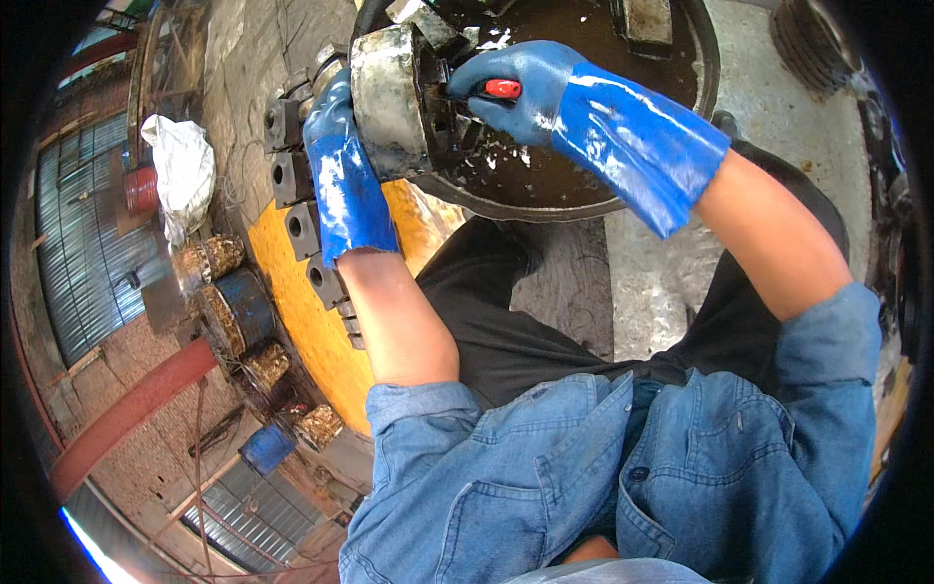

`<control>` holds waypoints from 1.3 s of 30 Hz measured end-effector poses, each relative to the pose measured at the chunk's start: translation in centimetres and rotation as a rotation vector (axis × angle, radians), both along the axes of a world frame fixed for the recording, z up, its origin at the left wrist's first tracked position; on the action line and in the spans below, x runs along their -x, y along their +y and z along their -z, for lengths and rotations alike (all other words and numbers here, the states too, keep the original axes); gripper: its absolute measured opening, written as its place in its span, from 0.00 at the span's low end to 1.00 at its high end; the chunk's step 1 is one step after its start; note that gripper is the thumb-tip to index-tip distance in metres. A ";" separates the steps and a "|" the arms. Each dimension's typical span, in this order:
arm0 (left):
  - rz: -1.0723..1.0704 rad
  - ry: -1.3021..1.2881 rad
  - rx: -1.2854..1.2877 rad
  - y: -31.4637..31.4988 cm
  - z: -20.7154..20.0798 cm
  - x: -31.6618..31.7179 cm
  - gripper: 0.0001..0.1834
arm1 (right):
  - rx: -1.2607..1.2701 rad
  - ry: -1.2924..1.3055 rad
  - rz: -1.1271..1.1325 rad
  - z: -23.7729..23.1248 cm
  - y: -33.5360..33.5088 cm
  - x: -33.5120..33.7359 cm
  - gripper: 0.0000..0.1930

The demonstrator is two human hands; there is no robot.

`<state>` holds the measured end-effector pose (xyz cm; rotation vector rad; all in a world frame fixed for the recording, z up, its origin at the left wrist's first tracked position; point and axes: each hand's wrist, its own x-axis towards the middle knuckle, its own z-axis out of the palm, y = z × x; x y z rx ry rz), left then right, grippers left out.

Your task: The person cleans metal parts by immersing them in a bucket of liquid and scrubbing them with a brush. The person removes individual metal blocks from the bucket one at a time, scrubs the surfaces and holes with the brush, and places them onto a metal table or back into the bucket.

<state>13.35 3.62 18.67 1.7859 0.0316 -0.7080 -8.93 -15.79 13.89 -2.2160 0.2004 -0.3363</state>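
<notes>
A heavy, oily metal cylinder [387, 102] is tilted at the left rim of a round basin [545, 211] holding dark liquid. My left hand [334, 119], in a blue rubber glove, grips its left side, the fingertips partly hidden behind it. My right hand [530, 90], gloved alike, is closed around the red handle [503, 89] of a tool, just right of the cylinder's dark open end. The tool's working end is hidden by the glove and the cylinder, so its kind does not show.
Dark metal blocks with round holes [283, 175] stand in a row on a yellow surface [302, 292] at the left. More metal blocks [647, 21] lie in the basin. Rusty drums [236, 310] and a white sack [181, 170] are farther left; stacked dark rings [815, 44] are at far right.
</notes>
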 end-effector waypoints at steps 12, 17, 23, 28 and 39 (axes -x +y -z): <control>0.079 -0.457 0.120 -1.1 -1.0 8.6 0.22 | 0.101 0.167 0.023 -1.8 -0.1 -0.9 0.14; 0.052 -0.437 0.118 -0.9 -0.5 8.0 0.22 | -0.104 0.207 0.071 -2.6 -0.1 -1.5 0.14; 0.034 -0.426 0.114 -1.0 -0.3 8.1 0.22 | -0.084 0.104 0.023 -0.1 -0.4 -1.8 0.13; 0.021 -0.418 0.113 -1.1 -0.3 8.0 0.22 | -0.125 0.300 0.150 -2.2 0.0 -2.2 0.13; -0.006 -0.390 0.121 -1.1 0.1 7.3 0.21 | 0.038 0.181 -0.094 -1.8 -0.2 -0.3 0.13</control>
